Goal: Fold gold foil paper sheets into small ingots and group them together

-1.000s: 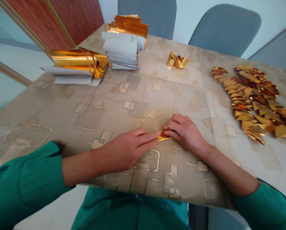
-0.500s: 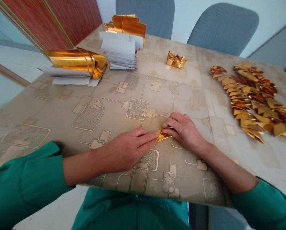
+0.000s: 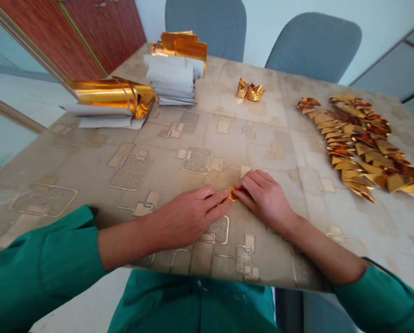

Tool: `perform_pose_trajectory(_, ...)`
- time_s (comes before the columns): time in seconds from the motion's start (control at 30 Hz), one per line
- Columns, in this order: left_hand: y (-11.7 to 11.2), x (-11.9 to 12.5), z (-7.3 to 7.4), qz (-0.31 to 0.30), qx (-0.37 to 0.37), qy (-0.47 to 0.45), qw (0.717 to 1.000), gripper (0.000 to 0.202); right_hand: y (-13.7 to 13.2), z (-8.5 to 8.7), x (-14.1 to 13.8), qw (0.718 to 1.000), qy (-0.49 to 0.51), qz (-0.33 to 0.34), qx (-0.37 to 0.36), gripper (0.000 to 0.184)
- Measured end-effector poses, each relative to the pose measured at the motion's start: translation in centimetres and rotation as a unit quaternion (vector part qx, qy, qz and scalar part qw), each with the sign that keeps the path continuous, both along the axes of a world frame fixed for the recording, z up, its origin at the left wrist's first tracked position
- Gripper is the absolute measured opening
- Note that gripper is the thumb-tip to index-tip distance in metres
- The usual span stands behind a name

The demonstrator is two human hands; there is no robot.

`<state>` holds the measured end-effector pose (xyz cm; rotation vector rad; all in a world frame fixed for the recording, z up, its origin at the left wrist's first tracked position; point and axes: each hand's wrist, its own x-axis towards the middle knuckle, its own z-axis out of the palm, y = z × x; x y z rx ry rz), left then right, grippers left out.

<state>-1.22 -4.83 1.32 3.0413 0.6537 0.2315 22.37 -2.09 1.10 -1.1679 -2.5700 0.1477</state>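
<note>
Head view: on the bench [image 3: 165,164], your right hand [image 3: 267,199] pinches the gold-foil paper [image 3: 232,194] from three o'clock; your left hand [image 3: 188,216], fingers straight, touches it from eight o'clock.

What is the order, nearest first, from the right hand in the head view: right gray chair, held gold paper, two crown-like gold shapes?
1. Held gold paper: touching the right hand.
2. Two crown-like gold shapes: farther forward.
3. Right gray chair: back right.

Beyond the patterned worktop [image 3: 179,171], two blue-grey chairs [image 3: 316,48] are seen before a pale wall [image 3: 390,23]; reddish cabinet doors [image 3: 103,34] are shown upper left.
</note>
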Motion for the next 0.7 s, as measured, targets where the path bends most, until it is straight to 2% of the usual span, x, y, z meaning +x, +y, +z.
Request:
perform_pose_trajectory(0.1,0.0,-0.2,-0.1,-0.002,0.003,-0.005,1.000,0.049,-0.3,0.0,-0.2,0.999,-0.024,-0.032,-0.007,0.019)
perform_pose_trajectory(0.3,0.1,-0.4,0.3,0.025,0.002,0.013,1.000,0.047,-1.0,0.1,-0.1,0.999,-0.023,-0.046,-0.015,0.010)
perform_pose_trajectory(0.43,0.4,-0.6,0.4,0.029,0.003,0.010,1.000,0.046,-1.9,0.0,-0.4,0.995,-0.027,-0.096,-0.007,0.019)
perform_pose_trajectory(0.7,0.8,-2.0,-0.5,0.005,-0.031,-0.017,0.999,0.042,-1.4,-0.1,0.0,0.996,-0.012,-0.077,-0.043,0.022)
